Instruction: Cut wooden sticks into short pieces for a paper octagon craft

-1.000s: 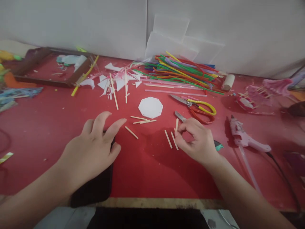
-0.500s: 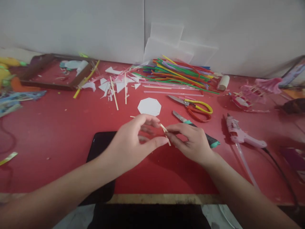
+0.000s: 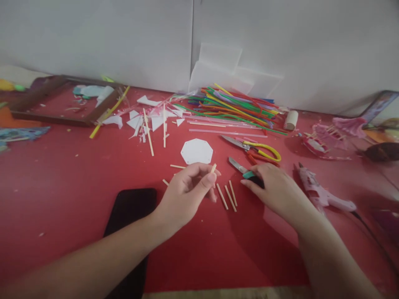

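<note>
Between the thumb and fingers of my left hand (image 3: 190,191) a short pale wooden stick (image 3: 213,168) is pinched. My right hand (image 3: 274,185) is closed round the black and green handle of a craft knife (image 3: 237,165), its blade pointing up and left. Three short sticks (image 3: 230,197) lie side by side on the red table between my hands. Just beyond my left hand sits a white octagonal piece (image 3: 197,151), and one more stick (image 3: 177,166) lies at its lower left. Scissors (image 3: 263,150) with yellow and red handles rest behind the knife.
A black phone (image 3: 134,207) lies beneath my left forearm. Pink glue gun (image 3: 324,193) at right, with a pink model (image 3: 333,133) behind it. Colourful pipe cleaners (image 3: 237,104), white scraps (image 3: 157,120) and a brown frame (image 3: 51,118) line the back of the table (image 3: 87,178).
My right hand has left the stick area, moved right and taken hold of the knife. My left hand now pinches a stick. Short sticks that my hands covered now show. The view has tilted slightly up.
</note>
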The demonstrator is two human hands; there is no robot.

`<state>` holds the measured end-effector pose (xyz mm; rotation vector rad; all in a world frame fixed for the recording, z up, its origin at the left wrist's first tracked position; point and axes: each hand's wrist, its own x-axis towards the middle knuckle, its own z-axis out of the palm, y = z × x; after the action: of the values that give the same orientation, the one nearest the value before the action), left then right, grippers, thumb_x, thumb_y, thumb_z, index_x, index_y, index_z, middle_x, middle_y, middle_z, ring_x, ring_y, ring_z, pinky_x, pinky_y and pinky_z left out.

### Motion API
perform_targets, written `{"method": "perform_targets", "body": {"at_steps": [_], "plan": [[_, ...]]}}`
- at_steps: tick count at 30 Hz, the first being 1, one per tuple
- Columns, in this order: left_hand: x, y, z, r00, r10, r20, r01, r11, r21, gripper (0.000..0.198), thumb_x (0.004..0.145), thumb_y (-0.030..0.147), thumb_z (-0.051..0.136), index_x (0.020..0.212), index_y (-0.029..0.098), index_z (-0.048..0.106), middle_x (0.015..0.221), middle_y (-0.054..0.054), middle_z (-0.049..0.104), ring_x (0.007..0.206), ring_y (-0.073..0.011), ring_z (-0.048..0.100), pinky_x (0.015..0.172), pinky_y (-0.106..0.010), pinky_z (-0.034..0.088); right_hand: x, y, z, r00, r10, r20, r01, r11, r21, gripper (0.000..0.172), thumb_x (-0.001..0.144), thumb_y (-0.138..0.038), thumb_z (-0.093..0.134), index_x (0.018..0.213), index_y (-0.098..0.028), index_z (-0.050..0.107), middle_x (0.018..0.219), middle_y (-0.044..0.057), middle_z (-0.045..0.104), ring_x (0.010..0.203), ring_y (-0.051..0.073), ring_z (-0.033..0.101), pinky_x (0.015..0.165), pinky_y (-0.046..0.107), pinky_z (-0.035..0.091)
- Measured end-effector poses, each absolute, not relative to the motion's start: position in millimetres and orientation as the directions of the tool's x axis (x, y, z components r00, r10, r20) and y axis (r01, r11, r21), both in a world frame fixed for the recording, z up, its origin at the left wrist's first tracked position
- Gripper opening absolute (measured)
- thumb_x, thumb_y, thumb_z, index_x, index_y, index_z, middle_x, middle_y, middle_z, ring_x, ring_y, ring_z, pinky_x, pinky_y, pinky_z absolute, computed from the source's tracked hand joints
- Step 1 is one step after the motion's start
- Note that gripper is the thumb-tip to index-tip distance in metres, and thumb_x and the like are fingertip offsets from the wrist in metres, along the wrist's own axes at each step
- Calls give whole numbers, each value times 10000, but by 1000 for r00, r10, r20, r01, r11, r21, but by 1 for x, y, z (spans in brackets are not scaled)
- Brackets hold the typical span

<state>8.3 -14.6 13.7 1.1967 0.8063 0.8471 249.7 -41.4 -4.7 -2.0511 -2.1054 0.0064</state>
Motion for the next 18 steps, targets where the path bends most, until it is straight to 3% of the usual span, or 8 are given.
{"method": "perform_targets", "body": {"at_steps": [2, 5, 8, 12, 15, 18], "plan": [[8, -15, 13, 509, 855, -100, -120, 186, 975, 208, 936, 382, 535, 846, 200, 492, 701, 49, 576, 544, -70, 532, 583, -226, 460, 248, -41, -7, -36, 995, 92, 989, 49, -141, 187, 875, -382, 563, 891, -198, 595, 867, 78, 640, 831, 272, 620, 731, 411, 467], [7, -16, 12, 553, 824, -118, -70, 187, 980, 236, 968, 409, 463, 844, 215, 412, 710, 49, 566, 511, -66, 434, 508, -216, 369, 235, -43, -4, -24, 980, 196, 974, 67, -217, 160, 895, -362, 535, 949, -214, 561, 928, 78, 623, 867, 262, 615, 716, 383, 467], [5, -17, 12, 540, 838, -81, 29, 77, 997, 259, 990, 416, 399, 871, 204, 488, 661, 48, 487, 560, -81, 415, 535, -223, 343, 221, -48, 5, 10, 938, 346, 902, 141, -409, 217, 904, -359, 536, 1069, -221, 507, 1005, 82, 612, 930, 233, 614, 749, 344, 483], [4, -18, 12, 585, 810, -33, 111, -39, 993, 285, 996, 362, 394, 862, 183, 571, 653, 37, 498, 597, -93, 449, 583, -231, 368, 208, -57, 16, -134, 934, 331, 739, 316, -595, 214, 959, -286, 430, 1165, -239, 470, 923, 35, 635, 777, 151, 613, 690, 269, 482], [5, -20, 13, 627, 779, 13, 102, -98, 990, 226, 980, 263, 411, 833, 169, 554, 708, 27, 528, 655, -97, 481, 633, -223, 399, 201, -60, 21, -333, 877, 347, 659, 480, -579, 162, 965, -309, 414, 1039, -208, 516, 785, 12, 612, 644, 124, 560, 581, 236, 443], [7, -23, 15, 654, 754, 64, 80, -153, 985, 167, 954, 204, 431, 840, 160, 545, 776, 12, 556, 717, -104, 510, 676, -223, 422, 196, -59, 22, -398, 834, 383, 667, 549, -503, 174, 959, -325, 431, 950, -177, 524, 714, 3, 578, 597, 112, 512, 538, 224, 405]]}}
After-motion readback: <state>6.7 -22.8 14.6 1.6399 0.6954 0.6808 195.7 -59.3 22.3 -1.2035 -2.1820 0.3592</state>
